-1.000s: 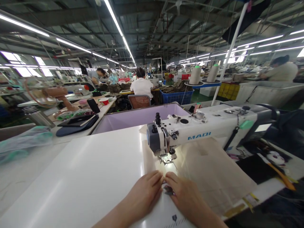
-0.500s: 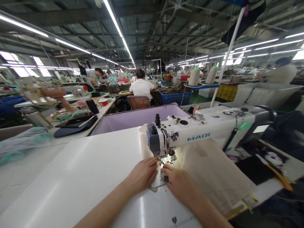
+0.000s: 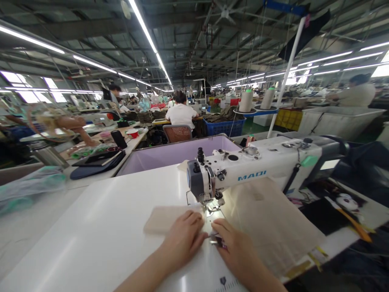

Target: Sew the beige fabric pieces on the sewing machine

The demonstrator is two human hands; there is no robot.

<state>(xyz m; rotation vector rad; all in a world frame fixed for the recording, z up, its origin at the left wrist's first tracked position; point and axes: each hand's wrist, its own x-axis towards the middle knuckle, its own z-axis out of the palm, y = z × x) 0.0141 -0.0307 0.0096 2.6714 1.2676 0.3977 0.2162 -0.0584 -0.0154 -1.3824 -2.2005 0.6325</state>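
My left hand (image 3: pixel 186 234) is closed on the near edge of a small beige fabric piece (image 3: pixel 158 219), left of the needle area; its thumb points toward my right hand. The fabric lies on the white table, slightly blurred. Just in front of the presser foot (image 3: pixel 213 207), my right hand (image 3: pixel 234 241) curls its fingers around a small metal tool (image 3: pixel 215 241), mostly hidden, its kind unclear. Both hands are below the head of the white sewing machine (image 3: pixel 252 166). A larger beige fabric sheet (image 3: pixel 261 219) spreads under the machine arm, to the right of my right hand.
Behind the machine is a lilac-lined bin (image 3: pixel 170 156). Two thread cones (image 3: pixel 245 101) stand on a rack at the back right. At the left, a phone (image 3: pixel 118 139) and a dark pouch (image 3: pixel 97 164) lie on a side table. A co-worker (image 3: pixel 181 113) sits ahead, facing away.
Both hands have drawn back from the needle toward me. The small beige piece, earlier partly behind the machine head, now lies left of the needle by my left hand. The metal tool moved with my right hand.
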